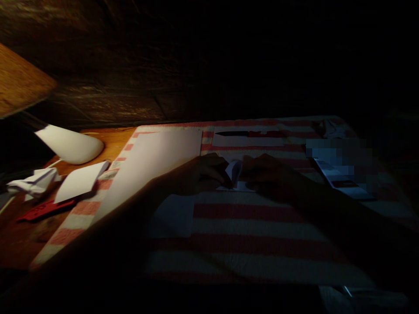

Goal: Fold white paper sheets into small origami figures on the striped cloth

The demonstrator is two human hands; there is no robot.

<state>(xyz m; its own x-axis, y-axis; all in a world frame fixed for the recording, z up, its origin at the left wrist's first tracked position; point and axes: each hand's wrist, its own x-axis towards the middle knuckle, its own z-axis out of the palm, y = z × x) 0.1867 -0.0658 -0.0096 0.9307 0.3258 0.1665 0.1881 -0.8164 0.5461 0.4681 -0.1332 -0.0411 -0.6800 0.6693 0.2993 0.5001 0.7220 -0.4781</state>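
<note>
A small folded piece of white paper (234,171) stands partly curled up in the middle of the striped cloth (248,226). My left hand (207,172) is on its left side, with fingers bent and closed at the paper. From the right, my right hand (263,170) pinches the other side of it. Both hands are in deep shadow, so the exact finger grip is hard to make out. Under and beside my left forearm lies a large white sheet (163,150). Another sheet (176,213) lies nearer to me, partly hidden by that forearm.
Beyond my hands, a dark-bladed knife (232,134) lies by a paper strip (248,141). A lit screen device (343,181) is at right. At left are a white lamp (72,146), crumpled paper (36,182), a bent white sheet (81,181) and a red flat object (47,210).
</note>
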